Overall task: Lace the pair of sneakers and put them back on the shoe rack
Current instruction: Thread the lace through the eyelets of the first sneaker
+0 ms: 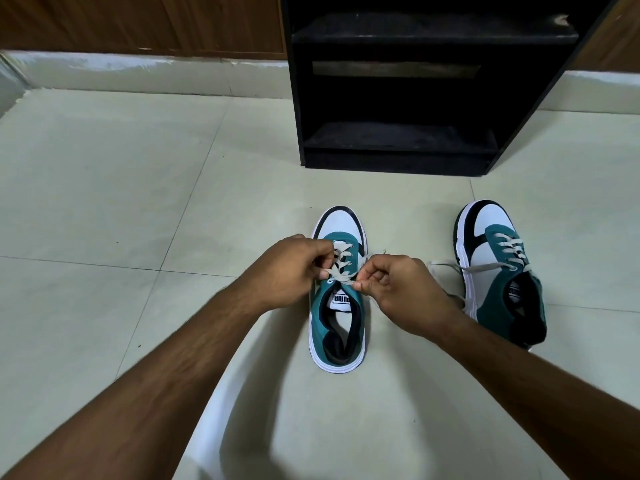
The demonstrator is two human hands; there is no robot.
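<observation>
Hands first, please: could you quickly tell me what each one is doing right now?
Left hand: closed, fingers pinching the lace of the middle sneaker.
Right hand: closed, fingers pinching the same lace's other end.

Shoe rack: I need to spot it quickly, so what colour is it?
The shoe rack is black, clearest in the head view, standing against the wall.

Floor [104, 202] on my feed is pale greenish-white tile with thin dark grout lines, pretty glossy under soft light. Upper left of the frame there's brown wood panelling [138, 22] above a scuffed white skirting [156, 69]. More wood peeks in at the upper right.
</observation>
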